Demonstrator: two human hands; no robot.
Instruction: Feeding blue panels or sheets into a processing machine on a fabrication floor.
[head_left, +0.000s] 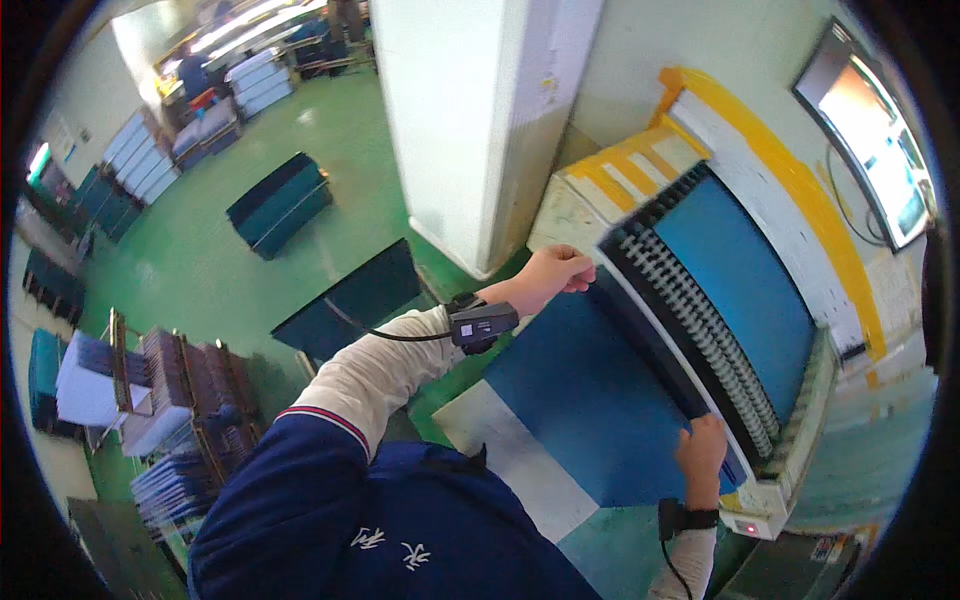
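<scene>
Blue sheet (600,400) at m/c (705,345), green flr (365,160); L fingers (581,272) pinch edge; R fingers (689,440) curled, grip unclear.

So much blue here: the hanging sheet (590,400) is a deep, plain blue, and the panel (745,270) past the rollers (692,325) is more teal. Rollers are black dotted with silvery grey. White machine casing, loud yellow tape (770,120) in stripes, shiny green floor (365,150), white pillar (450,120). Shirt (460,520)'s navy with white lettering, sleeve edge trimmed red.

Blue sheet (745,265), seemingly on rollers (690,320).
</scene>
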